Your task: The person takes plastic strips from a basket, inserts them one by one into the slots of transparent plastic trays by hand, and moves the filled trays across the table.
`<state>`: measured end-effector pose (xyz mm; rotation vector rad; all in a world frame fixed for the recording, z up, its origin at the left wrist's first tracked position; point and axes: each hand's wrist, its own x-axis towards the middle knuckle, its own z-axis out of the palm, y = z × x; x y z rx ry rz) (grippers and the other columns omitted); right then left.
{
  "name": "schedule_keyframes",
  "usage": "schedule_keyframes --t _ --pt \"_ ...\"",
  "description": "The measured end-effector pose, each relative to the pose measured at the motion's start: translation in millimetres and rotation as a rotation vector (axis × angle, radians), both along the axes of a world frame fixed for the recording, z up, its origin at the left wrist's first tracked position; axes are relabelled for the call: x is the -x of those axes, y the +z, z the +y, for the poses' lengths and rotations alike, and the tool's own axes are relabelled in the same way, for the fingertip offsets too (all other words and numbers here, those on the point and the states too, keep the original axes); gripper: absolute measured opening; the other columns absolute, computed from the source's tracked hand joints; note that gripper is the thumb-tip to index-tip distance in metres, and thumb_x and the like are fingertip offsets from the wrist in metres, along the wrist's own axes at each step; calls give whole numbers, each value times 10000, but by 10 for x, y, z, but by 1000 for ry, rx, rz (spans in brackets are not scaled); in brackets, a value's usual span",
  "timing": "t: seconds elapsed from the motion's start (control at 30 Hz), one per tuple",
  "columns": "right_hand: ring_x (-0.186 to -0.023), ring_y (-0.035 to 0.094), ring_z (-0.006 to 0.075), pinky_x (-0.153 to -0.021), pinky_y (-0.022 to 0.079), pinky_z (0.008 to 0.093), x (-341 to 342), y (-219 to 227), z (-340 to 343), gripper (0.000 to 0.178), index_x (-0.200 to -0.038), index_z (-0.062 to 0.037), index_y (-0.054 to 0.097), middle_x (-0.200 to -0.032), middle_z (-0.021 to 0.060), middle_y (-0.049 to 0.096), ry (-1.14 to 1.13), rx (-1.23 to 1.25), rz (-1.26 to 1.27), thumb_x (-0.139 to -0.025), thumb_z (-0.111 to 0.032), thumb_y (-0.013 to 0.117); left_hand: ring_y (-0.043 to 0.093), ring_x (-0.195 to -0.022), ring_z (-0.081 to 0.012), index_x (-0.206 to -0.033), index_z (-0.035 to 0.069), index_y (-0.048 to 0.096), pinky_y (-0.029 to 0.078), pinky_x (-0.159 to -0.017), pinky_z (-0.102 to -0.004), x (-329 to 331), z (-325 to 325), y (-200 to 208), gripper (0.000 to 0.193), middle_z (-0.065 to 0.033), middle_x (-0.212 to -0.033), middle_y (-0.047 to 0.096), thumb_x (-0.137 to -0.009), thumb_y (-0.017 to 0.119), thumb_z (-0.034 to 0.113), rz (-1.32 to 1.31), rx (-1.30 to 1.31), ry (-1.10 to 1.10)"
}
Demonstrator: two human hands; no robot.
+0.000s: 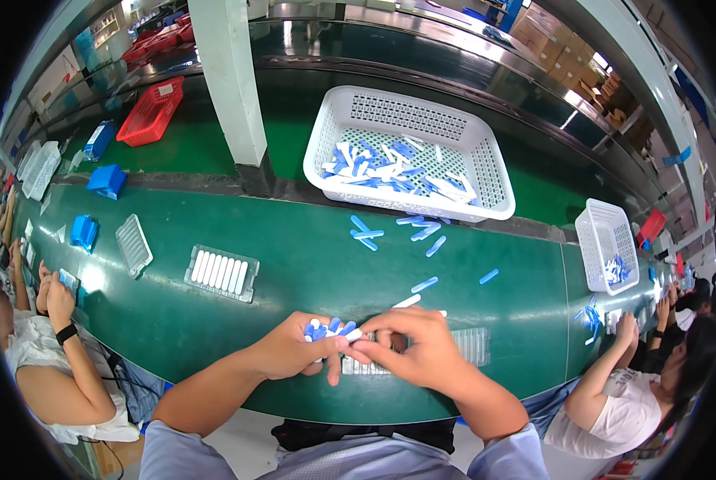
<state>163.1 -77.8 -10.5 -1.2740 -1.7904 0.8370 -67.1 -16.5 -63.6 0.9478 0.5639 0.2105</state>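
My left hand [298, 346] is closed around a bunch of short, round-ended blue and white plastic sticks [319, 330]. Close against it, my right hand [418, 348] has its fingers pinched at the end of a white stick [353, 335] from that bunch. Partly hidden under both hands lies a clear slotted plastic tray [474, 346]. Just beyond my right hand, a white stick [407, 302] and a blue one [424, 285] rest on the green table [294, 240]. Farther left sits another clear tray [250, 289] with a row of several white sticks in it.
A large white basket [410, 210] of blue and white sticks stands ahead, loose sticks [366, 234] before it. To the left are a clear tray [134, 245], blue packs [84, 232] and a red basket [151, 112]. A pillar [230, 88] rises behind. People work at both sides.
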Motion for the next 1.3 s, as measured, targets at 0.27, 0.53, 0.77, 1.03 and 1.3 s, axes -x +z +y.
schedule_keyframes --t 0.27,0.53,0.77,1.03,1.3 --pt "-565 504 60 -505 379 232 -10 -161 -51 76 -948 -38 714 -678 14 615 -57 317 289 -883 -53 751 610 -525 -117 -1117 -51 675 297 -399 -222 -46 -10 97 332 -200 -1025 757 -1041 604 265 15 -80 65" --pt "-617 601 197 -649 445 324 -77 -153 15 150 -937 -61 740 -711 31 637 -39 -455 -115 -790 -42 766 640 -540 -131 -1171 -49 683 285 -378 -219 -15 -6 144 340 -209 -1001 753 -1039 613 256 -75 55 134" --pt "-631 657 175 -634 473 296 -2 -164 -33 181 -984 -51 753 -734 63 696 17 -264 -15 -807 -58 788 657 -605 -118 -1268 -41 643 316 -412 -202 11 44 139 329 -168 -1080 747 -1022 632 177 -86 6 114" --pt "-654 674 92 -591 520 230 -127 -261 -58 129 -1009 24 756 -814 92 759 -156 290 519 -935 -79 732 651 -615 -120 -1321 -39 602 323 -422 -204 9 40 156 368 -169 -1107 742 -1011 640 156 -29 23 151" --pt "-645 640 90 -576 514 233 -252 -189 -16 163 -1019 62 749 -845 109 764 -129 473 630 -980 -83 685 677 -704 -149 -1395 -63 505 269 -401 -201 7 187 192 460 -231 -1204 701 -945 581 1 57 237 341"
